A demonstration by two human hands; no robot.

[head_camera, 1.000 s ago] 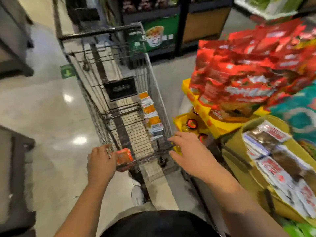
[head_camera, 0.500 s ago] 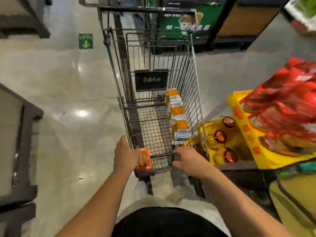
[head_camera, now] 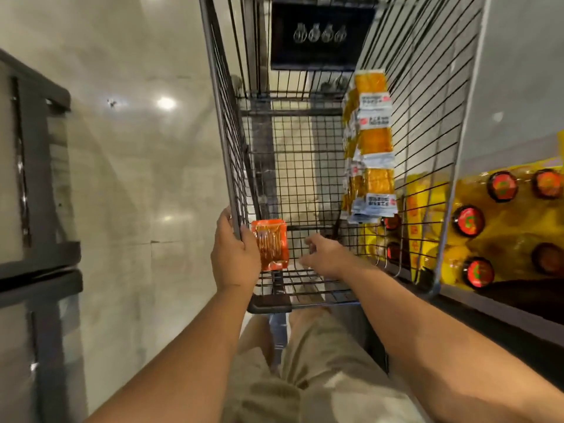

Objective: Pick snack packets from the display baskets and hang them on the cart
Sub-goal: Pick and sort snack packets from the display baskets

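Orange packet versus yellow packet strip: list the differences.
The orange packet is single and reddish-orange; the yellow packet strip is a chain of several with white labels. The orange packet sits against the left hand at the left wall; the yellow packet strip hangs untouched on the right wall. Both are inside the cart.

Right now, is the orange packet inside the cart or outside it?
Inside. The orange packet hangs on the inner side of the cart's left wire wall, where the left hand pinches it against the rim.
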